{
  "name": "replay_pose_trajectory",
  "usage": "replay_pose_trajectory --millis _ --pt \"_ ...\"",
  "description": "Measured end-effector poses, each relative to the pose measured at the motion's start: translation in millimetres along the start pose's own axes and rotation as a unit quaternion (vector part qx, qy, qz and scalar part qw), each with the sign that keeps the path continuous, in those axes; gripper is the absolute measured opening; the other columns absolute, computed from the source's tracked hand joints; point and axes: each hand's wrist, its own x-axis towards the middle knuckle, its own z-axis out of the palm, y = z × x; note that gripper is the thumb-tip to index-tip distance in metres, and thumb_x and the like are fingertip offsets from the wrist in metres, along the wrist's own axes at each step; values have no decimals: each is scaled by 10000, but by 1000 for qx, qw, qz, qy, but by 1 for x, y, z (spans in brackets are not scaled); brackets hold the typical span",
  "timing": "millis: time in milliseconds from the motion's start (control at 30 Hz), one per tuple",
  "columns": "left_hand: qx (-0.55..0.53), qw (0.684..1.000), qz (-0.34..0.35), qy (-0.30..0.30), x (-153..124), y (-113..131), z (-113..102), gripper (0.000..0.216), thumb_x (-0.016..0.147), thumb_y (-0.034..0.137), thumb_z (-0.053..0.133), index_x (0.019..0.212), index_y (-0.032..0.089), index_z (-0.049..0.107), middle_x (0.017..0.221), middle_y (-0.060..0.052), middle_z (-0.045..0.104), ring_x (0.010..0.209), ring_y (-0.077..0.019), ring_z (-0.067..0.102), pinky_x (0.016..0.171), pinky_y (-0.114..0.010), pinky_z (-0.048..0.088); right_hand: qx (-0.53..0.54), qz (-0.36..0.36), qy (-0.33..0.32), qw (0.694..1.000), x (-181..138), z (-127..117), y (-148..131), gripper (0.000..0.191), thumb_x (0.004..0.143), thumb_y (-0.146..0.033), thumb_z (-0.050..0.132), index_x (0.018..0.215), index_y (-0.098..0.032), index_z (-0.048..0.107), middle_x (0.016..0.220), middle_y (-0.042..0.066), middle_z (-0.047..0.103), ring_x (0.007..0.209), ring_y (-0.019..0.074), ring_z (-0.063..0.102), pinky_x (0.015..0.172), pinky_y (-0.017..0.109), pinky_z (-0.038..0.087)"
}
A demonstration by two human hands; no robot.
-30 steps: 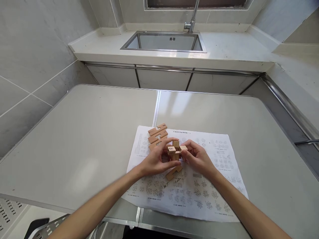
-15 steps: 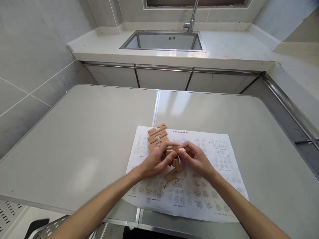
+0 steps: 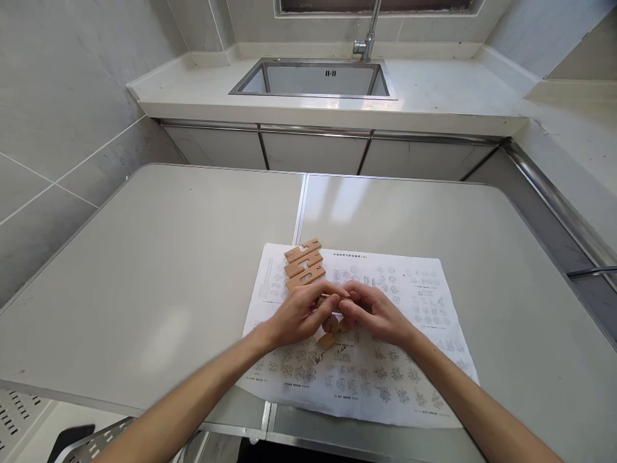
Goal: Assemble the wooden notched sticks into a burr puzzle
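— Kitchen setting? What's on the grey table (image 3: 168, 270)?

— A printed instruction sheet (image 3: 414, 360), with three notched wooden puzzle pieces (image 3: 303, 262) lying side by side at its far left corner.

— And the hands?

— Left hand (image 3: 299, 314) and right hand (image 3: 373, 313) meet fingertip to fingertip over the sheet, both curled shut around a small wooden puzzle assembly (image 3: 332, 325). Only its lower blocks peek out beneath the fingers, touching the paper.

— Behind?

— A steel sink (image 3: 250, 80) and faucet (image 3: 366, 35).
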Motion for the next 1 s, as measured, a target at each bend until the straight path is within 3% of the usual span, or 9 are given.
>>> replay_pose_trajectory --millis 300,433,600,1000 --pt "-10 1000 -4 -6 0 4 -2 320 1114 416 470 1121 175 681 779 -20 720 667 -138 673 634 -236 497 48 3 -19 999 -1 1 0 297 1056 -517 619 1031 -224 665 731 -1 682 673 184 675 646 296 514" --pt "-5 1000 -1 -1 2 4 -2 333 1046 429 593 1271 188 646 917 -47 732 731 -154 635 667 -264 506 86 10 26 996 1 1 3 347 1057 -546 610 976 -212 655 659 -20 635 595 154 605 591 274 476" --pt "-66 997 -13 -44 1 3 1 783 777 428 921 1421 221 527 984 -37 702 639 -109 536 556 -230 468 116 22 55 991 2 -2 6 367 1038 -577 628 1009 -211 643 656 -24 643 549 138 561 558 265 447" --pt "-64 997 -27 -45 2 -4 2 681 827 364 873 1407 241 537 971 -25 685 662 -104 557 565 -224 476 113 31 59 991 3 -2 7 387 1026 -606 631 1025 -220 633 648 -28 648 541 141 554 565 272 447"
